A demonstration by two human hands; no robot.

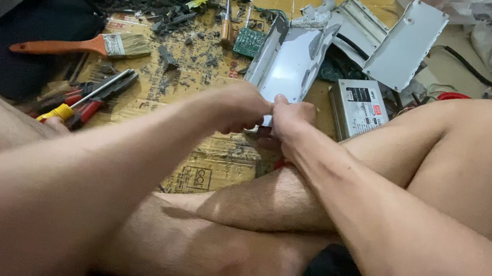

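**Grey metal casing, both hands at its near edge**

Grey sheet metal is what I have between my hands: a bent casing [291, 59] that stands tilted on the cardboard [216, 159] spread over the floor, its near edge at my knuckles. My left hand [239, 107] is curled over that edge, fingers closed on it from the left. My right hand [291, 120] meets it from the other side, fingers pinched together on the same edge, so the two hands touch.

To do this well, I judge the grip should stay low and close to the bend, with one hand bracing while the other works, and the skin kept off the raw cut edges. The pliers [92, 100] with red and yellow handles lie near my left forearm if bare fingers slip.

What exactly sits between my fingertips I cannot tell; the knuckles cover it and the hands are slightly blurred. Something red shows just under my right wrist, mostly hidden. A silver box [357, 108] lies just beside my right knee, and a brush [85, 44], a green circuit board [249, 41] and dark rubble lie farther off.
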